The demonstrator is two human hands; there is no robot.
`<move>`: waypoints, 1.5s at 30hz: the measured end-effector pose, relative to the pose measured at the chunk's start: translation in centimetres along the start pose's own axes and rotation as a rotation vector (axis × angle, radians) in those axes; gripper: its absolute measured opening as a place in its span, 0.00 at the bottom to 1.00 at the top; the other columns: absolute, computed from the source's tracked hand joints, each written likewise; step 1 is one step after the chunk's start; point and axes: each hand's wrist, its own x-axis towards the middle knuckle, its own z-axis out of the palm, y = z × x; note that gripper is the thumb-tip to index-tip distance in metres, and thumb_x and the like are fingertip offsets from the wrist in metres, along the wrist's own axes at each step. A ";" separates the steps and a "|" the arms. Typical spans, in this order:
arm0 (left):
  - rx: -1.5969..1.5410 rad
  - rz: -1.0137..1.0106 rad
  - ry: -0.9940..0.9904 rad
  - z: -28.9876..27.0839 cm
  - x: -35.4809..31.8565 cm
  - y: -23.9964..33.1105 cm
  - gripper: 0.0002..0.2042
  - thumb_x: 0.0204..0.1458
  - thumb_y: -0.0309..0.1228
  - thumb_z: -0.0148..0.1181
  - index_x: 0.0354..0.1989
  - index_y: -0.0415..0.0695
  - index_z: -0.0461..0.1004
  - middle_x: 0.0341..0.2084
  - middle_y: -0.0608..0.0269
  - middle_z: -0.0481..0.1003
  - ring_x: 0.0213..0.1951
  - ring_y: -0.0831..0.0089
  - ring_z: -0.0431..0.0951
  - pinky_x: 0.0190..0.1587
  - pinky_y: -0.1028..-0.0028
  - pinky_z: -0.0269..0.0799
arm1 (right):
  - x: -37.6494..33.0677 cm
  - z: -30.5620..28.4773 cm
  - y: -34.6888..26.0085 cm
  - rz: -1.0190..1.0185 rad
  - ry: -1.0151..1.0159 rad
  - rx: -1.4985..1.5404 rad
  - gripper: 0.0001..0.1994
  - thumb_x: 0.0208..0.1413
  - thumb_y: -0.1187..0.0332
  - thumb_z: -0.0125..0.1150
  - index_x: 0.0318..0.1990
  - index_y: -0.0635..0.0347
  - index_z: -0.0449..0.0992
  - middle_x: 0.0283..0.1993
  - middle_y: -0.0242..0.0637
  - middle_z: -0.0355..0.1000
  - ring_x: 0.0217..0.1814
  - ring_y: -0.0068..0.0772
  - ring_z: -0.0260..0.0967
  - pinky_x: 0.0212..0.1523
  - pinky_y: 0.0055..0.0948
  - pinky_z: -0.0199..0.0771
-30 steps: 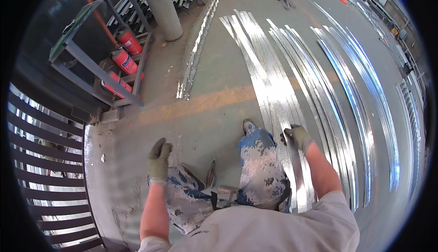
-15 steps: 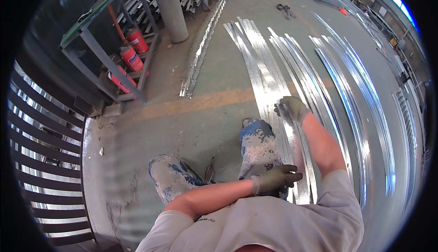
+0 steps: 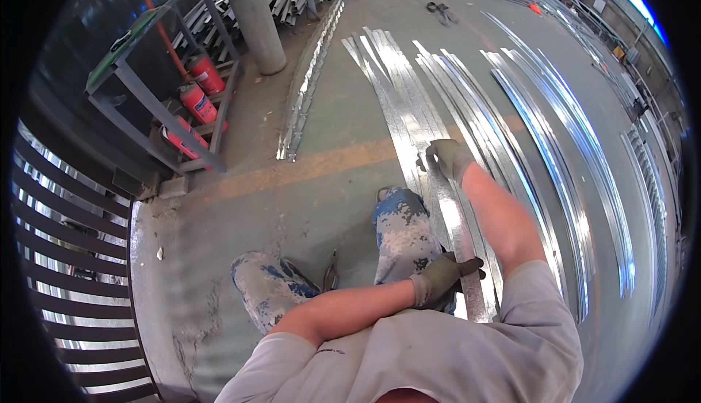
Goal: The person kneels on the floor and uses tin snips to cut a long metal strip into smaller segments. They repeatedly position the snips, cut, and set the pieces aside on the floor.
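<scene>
I crouch over long shiny metal strips (image 3: 409, 111) lying on the concrete floor. My right hand (image 3: 447, 158), in a grey-green glove, presses down on one strip further along its length. My left hand (image 3: 444, 280), gloved too, reaches across my body and grips the near end of the same strip beside my right knee (image 3: 401, 228). My paint-spattered trousers cover both knees. A small pair of pliers or snips (image 3: 332, 271) lies on the floor between my legs.
More bundles of bright strips (image 3: 555, 147) fan out to the right. A perforated metal rail (image 3: 307, 89) lies to the left of them. A grey frame with red fire extinguishers (image 3: 193, 100) stands at left, next to a round column (image 3: 252, 16). Dark slatted fencing (image 3: 51, 242) runs along the left edge.
My left hand swung from the floor at my left across to the strip's near end. My right hand slid forward along the strip.
</scene>
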 end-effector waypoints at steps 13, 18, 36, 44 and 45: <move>-0.256 -0.070 0.154 -4.8 9.8 6.6 0.18 0.73 0.36 0.63 0.65 0.38 0.77 0.51 0.51 0.85 0.53 0.57 0.87 0.57 0.60 0.87 | -18.8 -12.1 -2.5 0.373 -0.250 -0.782 0.40 0.77 0.43 0.58 0.78 0.74 0.63 0.66 0.60 0.77 0.60 0.57 0.83 0.59 0.56 0.87; 0.872 0.348 -0.154 -12.5 16.6 4.2 0.25 0.66 0.27 0.66 0.71 0.42 0.72 0.54 0.61 0.85 0.55 0.64 0.86 0.61 0.67 0.84 | -27.3 -12.1 -1.9 0.471 -0.289 -0.766 0.40 0.75 0.42 0.63 0.72 0.77 0.68 0.50 0.61 0.81 0.45 0.52 0.88 0.40 0.48 0.93; -0.235 0.258 0.016 -11.2 -0.8 9.8 0.24 0.76 0.50 0.57 0.64 0.41 0.76 0.57 0.52 0.81 0.59 0.54 0.82 0.65 0.51 0.81 | -24.1 -0.4 5.3 0.009 -0.193 -0.292 0.14 0.72 0.63 0.68 0.52 0.66 0.81 0.38 0.42 0.82 0.32 0.35 0.80 0.27 0.34 0.75; -0.430 0.415 -0.068 -18.5 -10.6 5.5 0.30 0.78 0.55 0.49 0.65 0.37 0.77 0.53 0.50 0.85 0.52 0.56 0.88 0.57 0.54 0.87 | -22.9 8.1 13.9 0.170 -0.574 -0.182 0.16 0.73 0.65 0.68 0.61 0.63 0.80 0.45 0.43 0.86 0.39 0.40 0.87 0.32 0.37 0.86; -0.426 0.402 -0.036 -18.8 -11.4 5.0 0.31 0.77 0.56 0.50 0.64 0.37 0.78 0.53 0.49 0.85 0.52 0.55 0.88 0.55 0.54 0.88 | -21.9 8.2 15.1 0.208 -0.622 -0.137 0.15 0.74 0.65 0.66 0.61 0.63 0.79 0.46 0.44 0.87 0.38 0.41 0.87 0.32 0.37 0.87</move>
